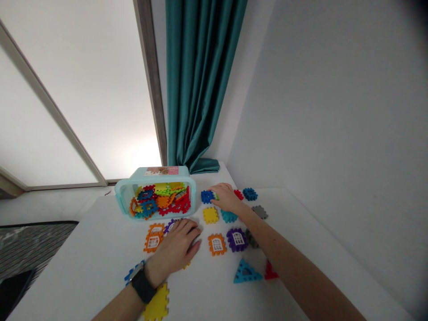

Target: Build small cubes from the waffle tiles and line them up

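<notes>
My left hand (176,250) lies flat on the white table (100,249), fingers stretched out over a purple tile (170,224) next to two orange window tiles (154,236). It wears a black watch. My right hand (226,197) reaches farther back, its fingers curled down onto a blue tile (207,196) with a bit of green beside it. A light blue plastic tub (124,192) lies on its side just left of that hand, full of coloured interlocking tiles.
Loose tiles lie around: yellow (210,215), teal (229,217), orange window (217,244), purple window (237,240), blue triangle (246,272), red (270,272), grey (260,211), blue (249,194), yellow (158,304). A teal curtain (197,84) hangs behind; white wall to the right.
</notes>
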`<control>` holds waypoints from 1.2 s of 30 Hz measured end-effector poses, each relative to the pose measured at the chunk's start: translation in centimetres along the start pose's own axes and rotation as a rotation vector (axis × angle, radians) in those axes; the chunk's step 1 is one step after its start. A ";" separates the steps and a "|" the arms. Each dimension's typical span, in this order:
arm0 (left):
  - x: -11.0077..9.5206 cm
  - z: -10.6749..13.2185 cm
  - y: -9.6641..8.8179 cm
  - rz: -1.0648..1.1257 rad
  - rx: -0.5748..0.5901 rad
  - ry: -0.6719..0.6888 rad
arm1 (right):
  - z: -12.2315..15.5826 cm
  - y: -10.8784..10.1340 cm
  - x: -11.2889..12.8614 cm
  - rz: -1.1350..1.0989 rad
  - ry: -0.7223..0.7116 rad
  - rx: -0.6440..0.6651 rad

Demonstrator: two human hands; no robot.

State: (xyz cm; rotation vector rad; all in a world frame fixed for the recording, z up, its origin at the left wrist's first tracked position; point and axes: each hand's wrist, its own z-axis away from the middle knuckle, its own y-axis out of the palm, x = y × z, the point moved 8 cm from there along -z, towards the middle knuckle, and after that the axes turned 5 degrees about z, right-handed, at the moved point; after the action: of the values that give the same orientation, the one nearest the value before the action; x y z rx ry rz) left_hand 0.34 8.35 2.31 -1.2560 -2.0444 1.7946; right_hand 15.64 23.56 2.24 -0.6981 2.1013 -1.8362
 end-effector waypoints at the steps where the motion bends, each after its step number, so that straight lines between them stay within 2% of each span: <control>1: 0.0 0.0 0.0 -0.001 0.000 0.002 | 0.0 0.1 0.0 -0.001 0.000 0.002; 24: -0.1 -0.1 -0.2 0.002 -0.003 0.000 | -0.2 0.9 -0.2 0.007 -0.004 0.033; 36: 0.0 0.0 -0.1 -0.007 -0.007 0.011 | -1.6 1.7 -0.2 0.050 -0.026 0.106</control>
State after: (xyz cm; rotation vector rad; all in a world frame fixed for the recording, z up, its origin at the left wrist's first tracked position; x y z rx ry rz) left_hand 0.31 8.36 2.41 -1.2564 -2.0481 1.7757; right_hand 14.74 25.18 0.85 -0.6346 1.9714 -1.8858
